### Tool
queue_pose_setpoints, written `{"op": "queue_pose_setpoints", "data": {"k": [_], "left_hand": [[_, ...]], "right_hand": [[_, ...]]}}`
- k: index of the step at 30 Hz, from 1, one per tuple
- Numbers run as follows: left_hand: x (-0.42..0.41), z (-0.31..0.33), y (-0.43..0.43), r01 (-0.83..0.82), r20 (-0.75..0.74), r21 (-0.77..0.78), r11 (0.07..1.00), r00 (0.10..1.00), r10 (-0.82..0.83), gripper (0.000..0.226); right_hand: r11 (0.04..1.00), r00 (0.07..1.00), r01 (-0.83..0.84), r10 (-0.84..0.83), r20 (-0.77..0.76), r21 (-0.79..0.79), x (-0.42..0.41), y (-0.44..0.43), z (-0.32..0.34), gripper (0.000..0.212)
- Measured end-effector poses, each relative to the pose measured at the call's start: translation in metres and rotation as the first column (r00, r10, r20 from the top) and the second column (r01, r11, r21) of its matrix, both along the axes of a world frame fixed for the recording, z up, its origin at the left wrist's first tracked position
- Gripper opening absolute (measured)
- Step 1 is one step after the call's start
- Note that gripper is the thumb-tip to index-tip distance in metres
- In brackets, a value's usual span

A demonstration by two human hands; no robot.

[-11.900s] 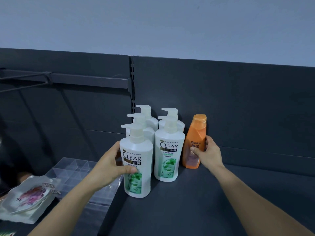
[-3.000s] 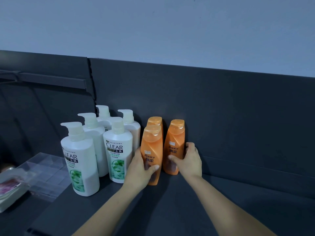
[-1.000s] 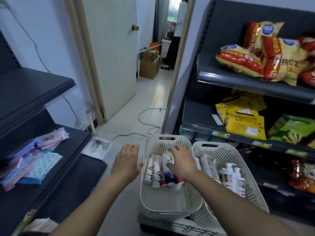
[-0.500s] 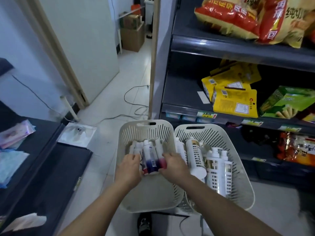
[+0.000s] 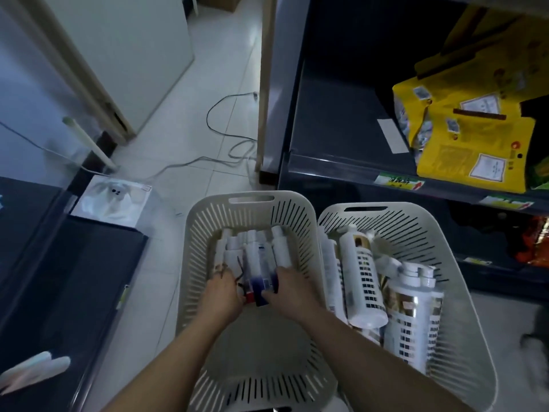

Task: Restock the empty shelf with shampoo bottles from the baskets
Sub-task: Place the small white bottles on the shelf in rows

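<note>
Two hands: my left hand (image 5: pixel 221 295) and right hand (image 5: pixel 292 288) now clasp the white bottles (image 5: pixel 255 257).
Change: I've left the shelf for the left basket (image 5: pixel 252 200).
Meaning: next load nearly lifted.

Yellow snack bags (image 5: pixel 463 138) lie at the right end of a dark store shelf (image 5: pixel 341 162), green price labels (image 5: pixel 398 182) line its front edge, and cables (image 5: pixel 219 135) trail across the tiled floor (image 5: pixel 190 120).

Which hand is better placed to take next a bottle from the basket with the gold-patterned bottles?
Probably the right hand. Both hands are in the left basket, but it is next to the right basket with the gold-patterned bottles; the left hand would have to cross over.
</note>
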State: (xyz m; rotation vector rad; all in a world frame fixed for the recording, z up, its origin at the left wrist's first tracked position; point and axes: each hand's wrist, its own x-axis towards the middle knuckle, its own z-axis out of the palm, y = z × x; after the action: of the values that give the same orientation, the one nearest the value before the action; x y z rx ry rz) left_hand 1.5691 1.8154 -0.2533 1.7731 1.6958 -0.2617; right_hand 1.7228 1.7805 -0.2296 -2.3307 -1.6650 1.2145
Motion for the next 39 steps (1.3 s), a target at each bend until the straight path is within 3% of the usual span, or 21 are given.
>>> {"op": "queue_pose_setpoints", "data": {"k": [4,9,15,18,20,24,26,27,29,31,37,39], "left_hand": [[0.004,-0.027,0.015,-0.121,0.03,-0.043,0.992,0.992,0.122,0.066],[0.012,-0.047,0.02,-0.267,0.063,0.012,0.963,0.962,0.266,0.046],[0.016,-0.058,0.027,-0.427,0.096,-0.017,0.904,0.899,0.427,0.045],[0.011,-0.059,0.027,-0.369,0.091,-0.033,0.929,0.924,0.371,0.042],[0.006,-0.061,0.027,-0.381,0.196,-0.099,0.919,0.898,0.394,0.039],[0.001,-0.042,0.02,-0.497,0.448,-0.358,0.791,0.652,0.612,0.037],[0.001,-0.024,0.012,-0.468,0.518,-0.464,0.752,0.546,0.659,0.032],[0.0,-0.014,0.007,-0.449,0.552,-0.504,0.738,0.49,0.675,0.027],[-0.003,0.008,-0.002,-0.422,0.603,-0.553,0.719,0.394,0.694,0.025],[-0.008,0.028,-0.012,-0.401,0.632,-0.598,0.694,0.296,0.716,0.028],[-0.022,0.096,-0.04,-0.409,0.71,-0.666,0.624,-0.09,0.698,0.038],[-0.03,0.118,-0.049,-0.46,0.747,-0.631,0.624,-0.143,0.649,0.039]], "right_hand": [[0.998,0.996,0.058,-0.06,-0.07,-0.03,-0.004,0.018,-0.03,0.03],[0.986,0.984,0.159,-0.163,-0.072,-0.057,-0.016,0.031,-0.066,0.044],[0.932,0.927,0.347,-0.357,-0.11,-0.103,-0.017,0.038,-0.085,0.057],[0.869,0.836,0.424,-0.484,-0.258,-0.254,-0.015,0.041,-0.08,0.047],[0.819,0.753,0.453,-0.563,-0.34,-0.352,-0.012,0.04,-0.076,0.043],[0.658,0.488,0.571,-0.753,-0.443,-0.49,-0.008,0.031,-0.064,0.044],[0.549,0.326,0.64,-0.828,-0.457,-0.538,-0.007,0.026,-0.056,0.068],[0.556,0.302,0.636,-0.818,-0.49,-0.536,-0.006,0.025,-0.052,0.08],[0.693,0.396,0.566,-0.703,-0.59,-0.447,-0.005,0.023,-0.036,0.086],[0.797,0.485,0.495,-0.584,-0.651,-0.346,-0.004,0.02,-0.012,0.078],[0.891,0.51,0.411,-0.4,-0.762,-0.192,-0.02,0.02,0.053,0.035],[0.91,0.493,0.383,-0.345,-0.799,-0.157,-0.035,0.018,0.076,0.038]]}}
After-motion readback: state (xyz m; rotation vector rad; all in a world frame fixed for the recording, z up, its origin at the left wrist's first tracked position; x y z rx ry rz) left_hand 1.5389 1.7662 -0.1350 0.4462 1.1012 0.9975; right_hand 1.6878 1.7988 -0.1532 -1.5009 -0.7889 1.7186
